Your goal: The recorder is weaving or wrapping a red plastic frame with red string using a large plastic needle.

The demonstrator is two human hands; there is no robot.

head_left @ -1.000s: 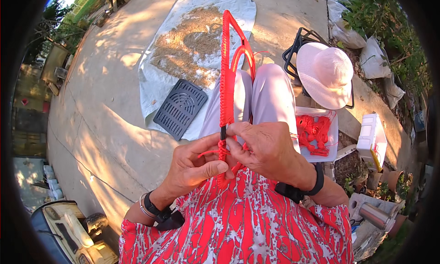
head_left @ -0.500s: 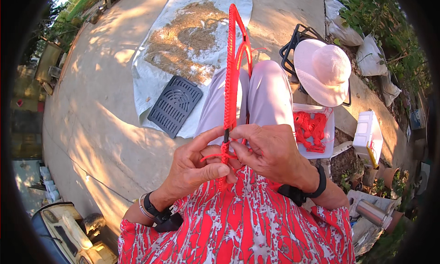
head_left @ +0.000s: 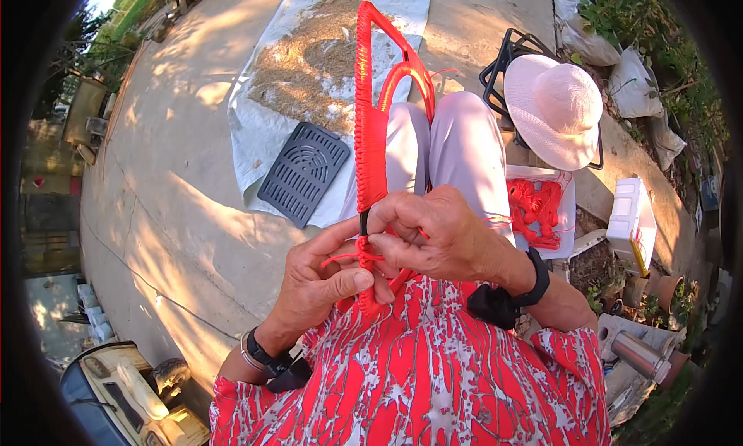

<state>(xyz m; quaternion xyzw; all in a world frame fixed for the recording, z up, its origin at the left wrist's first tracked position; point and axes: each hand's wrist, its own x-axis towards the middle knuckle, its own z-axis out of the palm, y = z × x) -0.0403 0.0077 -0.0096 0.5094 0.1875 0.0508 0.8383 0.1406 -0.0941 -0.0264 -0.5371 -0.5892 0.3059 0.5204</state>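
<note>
A frame wrapped in red cord [head_left: 371, 156] stands up from my lap, with a curved red loop inside its outline. A short black stretch of the frame [head_left: 364, 222] shows bare between two wrapped parts. My left hand [head_left: 325, 272] grips the frame below that stretch, thumb in front and fingers behind. Just under the bare part, a red cord knot [head_left: 367, 252] with a loose end sticks out to the left. My right hand [head_left: 433, 233] is closed in a pinch against the right side of the bare part; whether it pinches the cord or the frame is hidden by its fingers.
Right of my knees stands a white tub [head_left: 570, 214] of tangled red cord [head_left: 535, 210]. Beyond it, a pale sun hat [head_left: 553, 109] rests on a black rack [head_left: 511, 59]. A dark slotted panel [head_left: 302, 175] lies on a white sheet [head_left: 251, 136] spread with grain [head_left: 302, 75].
The frame has shifted a little left and turned, so its inner loop shows more widely. Both hands stay at the bare stretch; the right knuckles have risen slightly.
</note>
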